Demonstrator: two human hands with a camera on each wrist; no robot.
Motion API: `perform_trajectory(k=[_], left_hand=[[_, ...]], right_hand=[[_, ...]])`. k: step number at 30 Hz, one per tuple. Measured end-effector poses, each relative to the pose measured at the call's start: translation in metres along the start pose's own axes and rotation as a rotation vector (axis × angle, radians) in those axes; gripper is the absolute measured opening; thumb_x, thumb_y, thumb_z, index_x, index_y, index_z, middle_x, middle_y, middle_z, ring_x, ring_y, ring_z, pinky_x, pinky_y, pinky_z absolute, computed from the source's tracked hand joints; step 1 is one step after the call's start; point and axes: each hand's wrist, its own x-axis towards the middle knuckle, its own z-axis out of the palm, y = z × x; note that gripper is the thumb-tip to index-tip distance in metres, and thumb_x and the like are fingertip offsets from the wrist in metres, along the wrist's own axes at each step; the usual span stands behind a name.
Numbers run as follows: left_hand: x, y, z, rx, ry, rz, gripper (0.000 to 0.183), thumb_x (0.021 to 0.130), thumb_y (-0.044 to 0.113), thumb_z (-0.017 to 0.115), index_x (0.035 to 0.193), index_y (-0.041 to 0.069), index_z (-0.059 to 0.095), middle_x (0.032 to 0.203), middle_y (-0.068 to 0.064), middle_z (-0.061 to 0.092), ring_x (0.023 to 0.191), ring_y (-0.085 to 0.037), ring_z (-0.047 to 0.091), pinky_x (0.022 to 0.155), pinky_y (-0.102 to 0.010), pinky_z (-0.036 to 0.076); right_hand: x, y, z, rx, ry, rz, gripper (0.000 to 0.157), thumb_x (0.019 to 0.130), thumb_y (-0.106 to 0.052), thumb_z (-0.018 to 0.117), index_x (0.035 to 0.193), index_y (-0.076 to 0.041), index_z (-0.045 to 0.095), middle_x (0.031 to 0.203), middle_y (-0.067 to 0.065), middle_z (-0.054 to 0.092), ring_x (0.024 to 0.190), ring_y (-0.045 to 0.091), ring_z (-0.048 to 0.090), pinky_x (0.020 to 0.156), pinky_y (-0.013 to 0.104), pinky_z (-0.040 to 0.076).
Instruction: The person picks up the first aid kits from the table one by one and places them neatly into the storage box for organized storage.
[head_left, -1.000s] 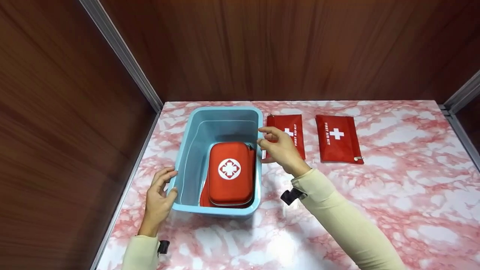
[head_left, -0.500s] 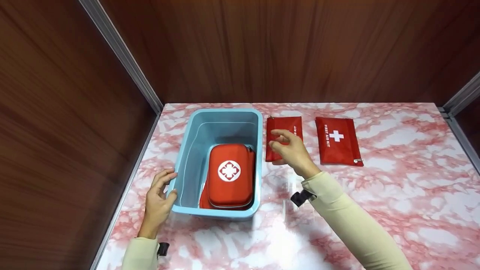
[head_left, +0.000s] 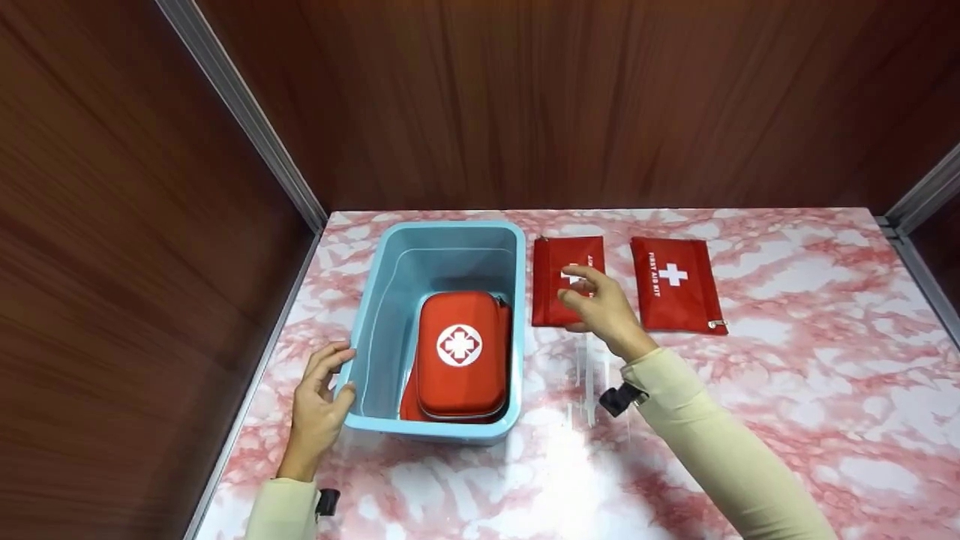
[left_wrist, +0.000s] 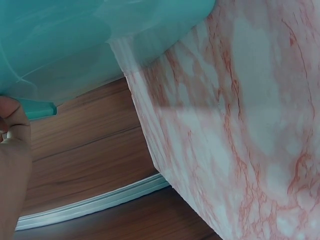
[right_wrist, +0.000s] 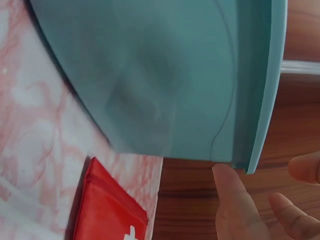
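A light blue plastic bin (head_left: 367,300) stands on the marbled table. Inside it, a red first aid case (head_left: 460,390) with a white round cross emblem lies on top of another red item (head_left: 409,405), mostly covered. My left hand (head_left: 319,405) holds the bin's left rim with curled fingers; the left wrist view shows the fingers at the rim too. To the right of the bin, my right hand (head_left: 604,307) hovers with loosely bent fingers and nothing between them. It partly covers a flat red first aid pouch (head_left: 551,300) in the head view.
A second red first aid pouch (head_left: 679,307) with a zip pull lies farther right on the table (head_left: 810,360). Dark wooden panels (head_left: 562,105) rise behind and at the left, with a metal strip (head_left: 247,112) at the corner.
My right hand has left the bin's right rim and moved rightward over the nearer pouch. My left hand stays at the left rim. The bin and both pouches keep their places.
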Motion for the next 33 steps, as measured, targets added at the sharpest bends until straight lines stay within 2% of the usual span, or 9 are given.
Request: perform_trajectory(k=[4, 7, 14, 20, 28, 33], left_hand=[[-0.001, 0.0, 0.0, 0.001, 0.001, -0.01, 0.044, 0.072, -0.031, 0.045, 0.115, -0.025, 0.054, 0.129, -0.026, 0.049, 0.122, -0.017, 0.048, 0.099, -0.021, 0.039], [-0.001, 0.001, 0.0, 0.006, 0.003, -0.023, 0.044, 0.073, -0.031, 0.045, 0.116, -0.025, 0.054, 0.13, -0.025, 0.049, 0.123, -0.017, 0.047, 0.101, -0.021, 0.039], [-0.001, 0.001, 0.001, -0.007, 0.001, -0.038, 0.044, 0.073, -0.031, 0.045, 0.116, -0.025, 0.054, 0.131, -0.019, 0.051, 0.124, -0.018, 0.046, 0.099, -0.022, 0.038], [-0.002, 0.001, 0.001, -0.005, 0.004, -0.029, 0.044, 0.073, -0.03, 0.045, 0.116, -0.025, 0.054, 0.131, -0.018, 0.051, 0.123, -0.018, 0.046, 0.099, -0.022, 0.038], [-0.003, 0.001, 0.002, -0.005, 0.013, -0.038, 0.045, 0.072, -0.031, 0.044, 0.116, -0.024, 0.055, 0.13, -0.024, 0.05, 0.124, -0.018, 0.047, 0.1, -0.021, 0.039], [-0.002, 0.001, 0.001, -0.004, 0.018, -0.07, 0.046, 0.073, -0.03, 0.044, 0.117, -0.023, 0.055, 0.131, -0.026, 0.048, 0.125, -0.018, 0.046, 0.101, -0.022, 0.038]], right_hand=[[0.001, 0.006, -0.006, -0.006, 0.013, 0.009, 0.053, 0.095, -0.006, 0.055, 0.146, 0.001, 0.044, 0.129, 0.028, 0.046, 0.11, 0.035, 0.055, 0.079, 0.051, 0.056], [0.003, 0.01, -0.011, -0.017, 0.032, 0.013, 0.053, 0.095, -0.006, 0.055, 0.147, 0.001, 0.043, 0.132, 0.028, 0.044, 0.112, 0.036, 0.055, 0.08, 0.051, 0.056], [0.006, 0.018, -0.019, -0.065, 0.096, 0.005, 0.053, 0.095, -0.006, 0.057, 0.147, -0.001, 0.045, 0.138, 0.03, 0.042, 0.114, 0.039, 0.053, 0.069, 0.034, 0.059], [0.009, 0.026, -0.024, -0.102, 0.102, -0.009, 0.053, 0.095, -0.006, 0.06, 0.146, -0.002, 0.046, 0.139, 0.029, 0.045, 0.112, 0.037, 0.056, 0.068, 0.026, 0.057], [0.015, 0.043, -0.031, -0.136, 0.123, -0.003, 0.056, 0.094, -0.005, 0.06, 0.147, -0.001, 0.044, 0.141, 0.033, 0.042, 0.116, 0.038, 0.055, 0.068, 0.025, 0.056], [0.021, 0.05, -0.037, -0.145, 0.14, 0.032, 0.056, 0.093, -0.006, 0.06, 0.147, -0.002, 0.044, 0.139, 0.033, 0.042, 0.105, 0.034, 0.058, 0.065, 0.024, 0.056]])
